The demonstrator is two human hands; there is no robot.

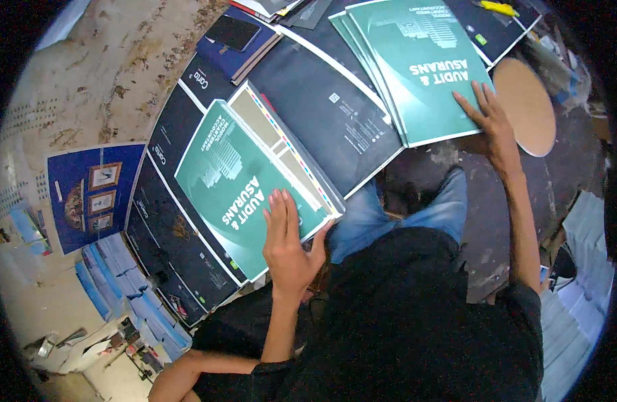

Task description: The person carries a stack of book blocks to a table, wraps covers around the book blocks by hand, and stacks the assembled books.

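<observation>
My left hand (291,248) lies on a green printed cover sheet (218,164), its fingers stretched flat and the thumb at the near corner. That cover rests askew over a thick block of pages (268,114), whose tan top sheet with a colour strip shows along the right. Over to the right, my right hand (492,127) has its fingers spread on the near right edge of a fanned pile of similar green covers (422,87). Whether its thumb goes under the edge is hidden.
Black boards (322,100) with white edges cover the table. A phone (233,32) lies on a dark blue book (255,57) at the back, a yellow cutter (499,8) far right. A round stool seat (524,107) stands right. Paper stacks (124,281) stand left; a bent arm (188,368) shows lower left.
</observation>
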